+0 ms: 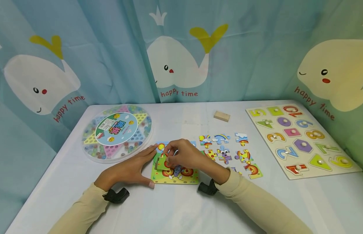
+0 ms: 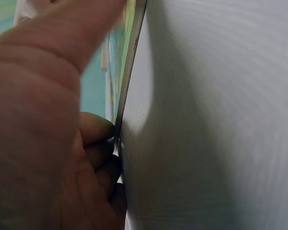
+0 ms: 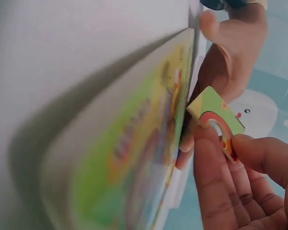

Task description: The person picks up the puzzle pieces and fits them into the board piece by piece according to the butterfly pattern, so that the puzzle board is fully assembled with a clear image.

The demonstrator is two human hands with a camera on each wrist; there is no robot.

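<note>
My right hand (image 1: 185, 156) pinches a green jigsaw piece (image 1: 162, 164) between thumb and fingers, tilted over the left side of the picture board (image 1: 177, 181). In the right wrist view the jigsaw piece (image 3: 212, 101) shows a red and orange arc and stands apart from the board (image 3: 134, 143). My left hand (image 1: 130, 170) lies along the board's left edge, its fingers extended toward the upper corner and the thumb near the lower one. The left wrist view has the left hand (image 2: 43, 96) close against the board's edge (image 2: 129, 62). The right hand hides part of the board's upper picture.
Several loose jigsaw pieces (image 1: 224, 154) lie right of the board, some partly behind the right forearm. A round marble game (image 1: 134, 110) is at the back left. A wooden block (image 1: 221, 116) sits behind the pieces, and a number-and-shape board (image 1: 301, 130) stands at the right.
</note>
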